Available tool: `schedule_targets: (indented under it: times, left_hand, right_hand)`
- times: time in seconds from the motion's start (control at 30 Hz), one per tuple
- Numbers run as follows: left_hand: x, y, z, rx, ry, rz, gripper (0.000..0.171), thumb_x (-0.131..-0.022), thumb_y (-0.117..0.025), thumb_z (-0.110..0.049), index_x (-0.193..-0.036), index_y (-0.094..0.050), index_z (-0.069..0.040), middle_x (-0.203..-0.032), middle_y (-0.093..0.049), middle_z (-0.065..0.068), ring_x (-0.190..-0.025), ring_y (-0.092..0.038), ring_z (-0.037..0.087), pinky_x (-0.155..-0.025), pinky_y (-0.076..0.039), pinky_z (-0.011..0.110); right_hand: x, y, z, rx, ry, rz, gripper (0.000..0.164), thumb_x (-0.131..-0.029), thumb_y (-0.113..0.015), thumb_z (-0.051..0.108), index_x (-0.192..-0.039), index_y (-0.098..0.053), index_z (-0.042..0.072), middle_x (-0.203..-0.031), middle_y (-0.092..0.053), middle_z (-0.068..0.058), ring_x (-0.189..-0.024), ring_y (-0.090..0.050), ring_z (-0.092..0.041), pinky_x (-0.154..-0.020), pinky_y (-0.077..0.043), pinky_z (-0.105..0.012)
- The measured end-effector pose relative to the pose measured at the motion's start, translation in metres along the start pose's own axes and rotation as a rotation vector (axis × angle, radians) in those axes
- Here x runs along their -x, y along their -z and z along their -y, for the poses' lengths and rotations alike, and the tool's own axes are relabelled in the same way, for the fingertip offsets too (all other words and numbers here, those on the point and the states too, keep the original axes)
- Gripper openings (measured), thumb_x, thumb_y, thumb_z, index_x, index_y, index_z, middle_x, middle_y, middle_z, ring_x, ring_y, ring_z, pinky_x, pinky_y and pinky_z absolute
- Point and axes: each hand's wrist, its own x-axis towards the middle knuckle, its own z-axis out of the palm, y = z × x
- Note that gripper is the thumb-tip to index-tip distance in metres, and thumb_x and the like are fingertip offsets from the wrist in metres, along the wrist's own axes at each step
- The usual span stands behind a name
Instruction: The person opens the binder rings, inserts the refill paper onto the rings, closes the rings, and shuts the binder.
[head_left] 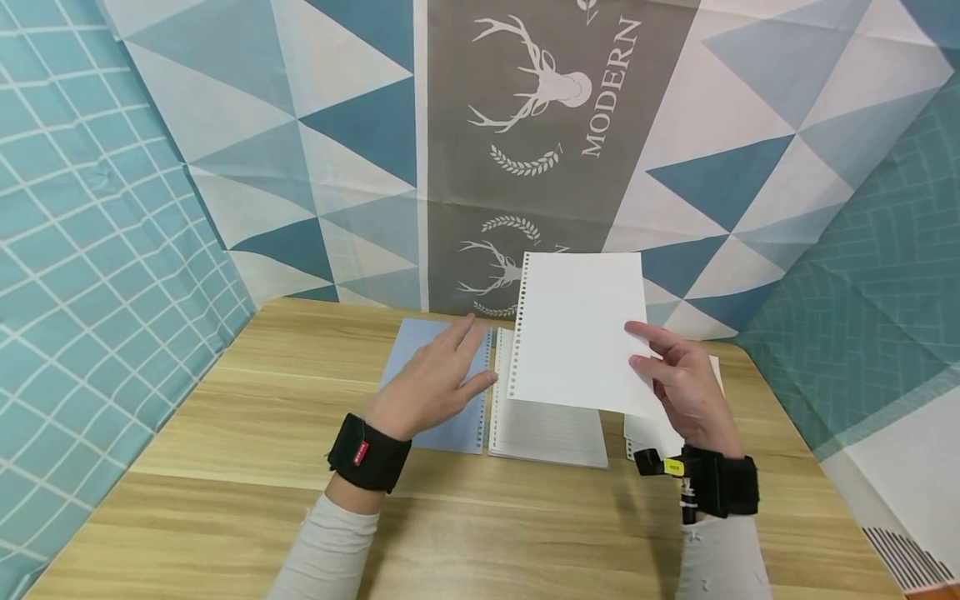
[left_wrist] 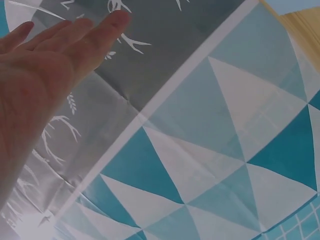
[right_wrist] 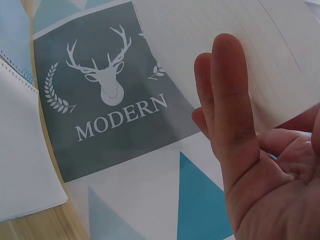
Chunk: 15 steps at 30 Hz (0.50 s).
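My right hand (head_left: pixel 686 387) pinches a white loose-leaf sheet (head_left: pixel 581 325) by its right edge, thumb against fingers. The sheet is raised off the table, its punched holes running down the left side. Below it lies a stack of lined loose-leaf paper (head_left: pixel 555 437), partly covered from view. My left hand (head_left: pixel 427 379) hovers over a light blue notebook cover (head_left: pixel 450 437) with holes along its right edge; its fingers are extended and hold nothing. In the right wrist view, the fingers (right_wrist: pixel 230 90) stand in front of the held sheet (right_wrist: pixel 200 30).
More white punched sheets (head_left: pixel 648 433) lie on the right, partly behind my right hand and wrist. The wooden table (head_left: pixel 510 533) ends at a patterned cloth backdrop (head_left: pixel 360 167). Black straps (head_left: pixel 371 454) circle both wrists, the right one carrying a small device.
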Motion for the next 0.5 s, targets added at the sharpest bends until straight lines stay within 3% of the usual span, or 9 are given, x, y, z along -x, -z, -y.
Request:
schedule_targets:
  times: [0.07, 0.17, 0.27, 0.43, 0.5]
  left_hand:
    - [-0.001, -0.002, -0.003, -0.011, -0.029, -0.006, 0.069, -0.104, -0.055, -0.043, -0.158, -0.032, -0.007, -0.165, -0.03, 0.021, -0.153, -0.033, 0.035, -0.114, -0.042, 0.057]
    - [-0.001, -0.003, -0.007, -0.013, -0.057, -0.019, 0.068, -0.103, -0.057, -0.042, -0.157, -0.033, -0.01, -0.164, -0.032, 0.02, -0.153, -0.034, 0.034, -0.114, -0.042, 0.057]
    - [-0.002, -0.004, -0.011, -0.007, -0.071, -0.024, 0.068, -0.103, -0.059, -0.04, -0.158, -0.033, -0.01, -0.164, -0.032, 0.02, -0.153, -0.034, 0.035, -0.114, -0.042, 0.057]
    - [-0.002, -0.006, -0.016, -0.052, -0.101, -0.025, 0.067, -0.103, -0.057, -0.041, -0.158, -0.034, -0.009, -0.164, -0.032, 0.019, -0.153, -0.034, 0.034, -0.113, -0.043, 0.056]
    - [-0.002, -0.007, -0.018, -0.073, -0.118, -0.031, 0.067, -0.103, -0.058, -0.041, -0.157, -0.036, -0.008, -0.163, -0.034, 0.019, -0.152, -0.035, 0.033, -0.113, -0.044, 0.054]
  right_hand:
    - [0.0, -0.001, 0.0, 0.006, 0.006, -0.002, 0.051, -0.101, -0.062, 0.009, -0.15, -0.048, 0.003, -0.151, -0.039, -0.003, -0.089, -0.043, -0.007, -0.067, -0.041, -0.014]
    - [-0.001, -0.003, -0.001, 0.017, 0.011, 0.005, 0.051, -0.101, -0.062, 0.009, -0.15, -0.048, 0.003, -0.155, -0.038, -0.006, -0.07, -0.038, -0.008, -0.063, -0.038, -0.017]
    - [-0.002, -0.005, -0.002, 0.024, 0.016, 0.015, 0.051, -0.101, -0.061, 0.008, -0.15, -0.047, 0.002, -0.162, -0.03, -0.01, -0.063, -0.036, -0.009, -0.06, -0.035, -0.02]
    - [-0.004, -0.007, -0.005, 0.054, 0.012, 0.017, 0.049, -0.101, -0.06, 0.007, -0.149, -0.048, 0.001, -0.161, -0.032, -0.012, -0.056, -0.027, -0.012, -0.059, -0.021, -0.036]
    - [-0.006, -0.009, -0.006, 0.069, 0.001, 0.022, 0.049, -0.102, -0.059, 0.006, -0.149, -0.048, 0.001, -0.162, -0.03, -0.013, -0.056, -0.028, -0.011, -0.058, -0.023, -0.034]
